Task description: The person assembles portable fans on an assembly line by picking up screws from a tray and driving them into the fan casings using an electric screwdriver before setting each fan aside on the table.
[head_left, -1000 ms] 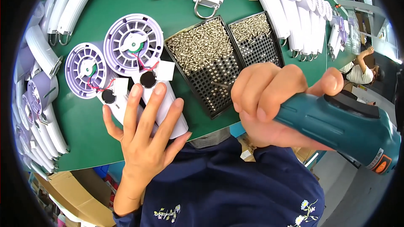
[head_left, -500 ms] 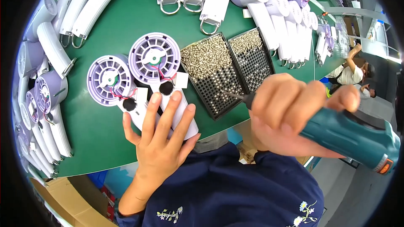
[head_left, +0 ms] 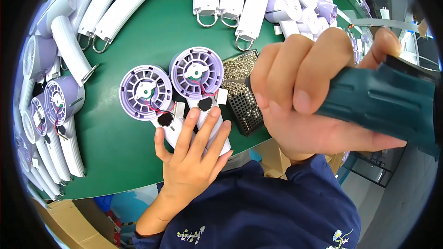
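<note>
R hand [head_left: 304, 97] now blocks 2nd screw tray, fingers [head_left: 286, 71] curled round driver [head_left: 374, 103], L fingers [head_left: 205, 131] spread on fan handles [head_left: 173, 133]

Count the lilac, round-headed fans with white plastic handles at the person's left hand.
2: left fan and right fan, side by side, handles partly under the left hand; no third seems hidden.

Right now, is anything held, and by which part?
Right hand holds the driver by its body's front. Left hand lies on two fan handles; any grip there is hidden.

Left hand [head_left: 191, 168] spread over fan handles [head_left: 173, 133]; right hand [head_left: 307, 94] gripping screwdriver [head_left: 380, 101].
</note>
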The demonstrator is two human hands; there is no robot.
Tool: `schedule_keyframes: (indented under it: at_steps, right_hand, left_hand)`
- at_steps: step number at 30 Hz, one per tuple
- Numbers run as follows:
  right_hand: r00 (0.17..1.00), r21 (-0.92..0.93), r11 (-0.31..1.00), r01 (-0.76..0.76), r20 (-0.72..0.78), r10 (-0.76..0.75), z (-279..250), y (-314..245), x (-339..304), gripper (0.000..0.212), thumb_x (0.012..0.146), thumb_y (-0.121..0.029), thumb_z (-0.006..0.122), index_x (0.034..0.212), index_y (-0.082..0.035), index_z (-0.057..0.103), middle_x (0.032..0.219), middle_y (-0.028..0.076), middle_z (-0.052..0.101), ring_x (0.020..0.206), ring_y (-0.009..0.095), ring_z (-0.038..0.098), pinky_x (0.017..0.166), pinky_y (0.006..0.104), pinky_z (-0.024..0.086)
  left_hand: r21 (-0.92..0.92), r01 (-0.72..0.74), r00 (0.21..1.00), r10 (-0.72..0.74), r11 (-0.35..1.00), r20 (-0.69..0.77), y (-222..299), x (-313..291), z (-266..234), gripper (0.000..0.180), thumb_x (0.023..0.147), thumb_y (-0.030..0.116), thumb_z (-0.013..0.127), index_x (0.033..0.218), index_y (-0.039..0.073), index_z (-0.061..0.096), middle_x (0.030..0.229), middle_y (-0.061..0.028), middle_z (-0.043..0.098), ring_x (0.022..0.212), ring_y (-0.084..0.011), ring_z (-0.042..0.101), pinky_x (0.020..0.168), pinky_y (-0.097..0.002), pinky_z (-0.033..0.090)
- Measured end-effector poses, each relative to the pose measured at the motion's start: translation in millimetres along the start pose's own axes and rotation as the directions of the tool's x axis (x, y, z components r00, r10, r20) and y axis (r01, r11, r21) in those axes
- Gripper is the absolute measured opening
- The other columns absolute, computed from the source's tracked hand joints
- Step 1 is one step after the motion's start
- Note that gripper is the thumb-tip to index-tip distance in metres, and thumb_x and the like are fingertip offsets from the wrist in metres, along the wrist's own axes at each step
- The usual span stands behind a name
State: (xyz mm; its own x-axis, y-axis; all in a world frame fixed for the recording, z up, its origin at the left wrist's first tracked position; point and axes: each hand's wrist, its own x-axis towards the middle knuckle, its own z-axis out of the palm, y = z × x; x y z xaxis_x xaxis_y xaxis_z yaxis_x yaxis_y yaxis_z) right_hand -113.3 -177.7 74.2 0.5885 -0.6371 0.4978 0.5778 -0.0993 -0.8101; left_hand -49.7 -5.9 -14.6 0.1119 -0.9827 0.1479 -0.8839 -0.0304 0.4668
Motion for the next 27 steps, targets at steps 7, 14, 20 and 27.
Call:
schedule_keyframes:
  at_steps: [7,14,20,27]
  right_hand:
    - [0.997,-0.133,0.991,-0.028,-0.071,0.019,-9,9,-12,0.086,0.082,-0.083,0.039,0.143,-0.023,0.030,0.076,0.008,0.050,0.053,0.018,0.045,0.046,0.0335,0.041]
    - [0.996,-0.148,0.989,0.030,0.085,-0.017,-37,36,-11,0.096,0.076,-0.091,0.029,0.140,-0.020,0.031,0.069,0.008,0.048,0.047,0.018,0.042,0.042,0.0315,0.040]
    - [1.000,-0.157,0.988,0.008,-0.012,-0.010,-23,44,-11,0.092,0.074,-0.091,0.033,0.122,-0.013,0.036,0.064,0.006,0.049,0.049,0.014,0.045,0.045,0.0272,0.041]
    - [0.982,-0.257,0.959,-0.121,-0.169,0.079,-12,40,-7,0.076,0.077,-0.081,0.042,0.094,-0.006,0.043,0.057,0.003,0.051,0.047,0.010,0.045,0.045,0.0226,0.037]
  left_hand:
    - [-0.017,-0.014,1.000,0.014,1.000,-0.019,-1,0,0,0.050,0.081,0.042,0.069,0.127,0.024,0.063,0.146,0.0028,0.049,0.140,-0.0212,0.038,0.112,-0.0597,0.006]
    - [-0.048,-0.051,0.998,0.050,0.998,-0.028,-4,1,2,0.050,0.081,0.042,0.070,0.125,0.020,0.064,0.145,-0.0030,0.050,0.139,-0.0276,0.038,0.113,-0.0602,0.001]
    - [-0.073,0.000,0.999,-0.003,0.997,-0.036,-1,5,-1,0.047,0.082,0.041,0.068,0.126,0.023,0.063,0.144,0.0037,0.051,0.139,-0.0203,0.040,0.115,-0.0580,0.002]
    - [-0.105,0.067,0.997,-0.069,0.992,-0.019,9,14,-21,0.045,0.080,0.039,0.072,0.116,0.014,0.065,0.139,-0.0081,0.052,0.135,-0.0319,0.042,0.111,-0.0595,0.008]
